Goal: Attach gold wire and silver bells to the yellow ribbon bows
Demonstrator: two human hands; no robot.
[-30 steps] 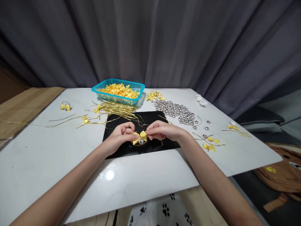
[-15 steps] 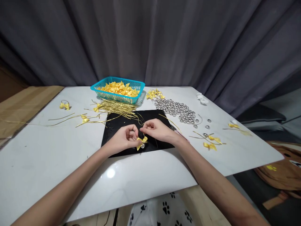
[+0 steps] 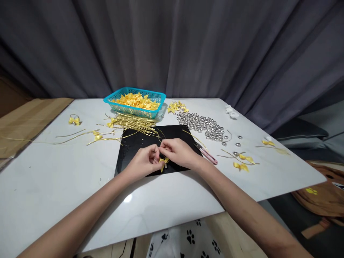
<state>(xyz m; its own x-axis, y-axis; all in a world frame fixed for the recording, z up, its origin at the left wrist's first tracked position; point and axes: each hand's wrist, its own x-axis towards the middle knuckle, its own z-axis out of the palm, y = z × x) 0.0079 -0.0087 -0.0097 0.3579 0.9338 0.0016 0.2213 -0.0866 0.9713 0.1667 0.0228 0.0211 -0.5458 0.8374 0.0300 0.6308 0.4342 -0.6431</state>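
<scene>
Over a black mat, my left hand is closed, pinching a yellow ribbon bow between thumb and fingers. A small shiny silver bead hangs at the bow's front. My right hand is closed too, its fingertips pinched just above the bow and meeting my left fingers. A thin gold cord seems to run up from the bow to that pinch, mostly hidden by the fingers. Pink-handled scissors lie beside my right wrist, at the mat's edge.
Behind the mat lies a bundle of gold cords, with a blue basket of yellow bows beyond. A pile of silver beads spreads to the right. Loose bows and cords lie on both sides of the white table.
My right hand has come down and left, closer to my left fingers and the bow. The bow is now more covered, and the scissors show more beside my right wrist.
</scene>
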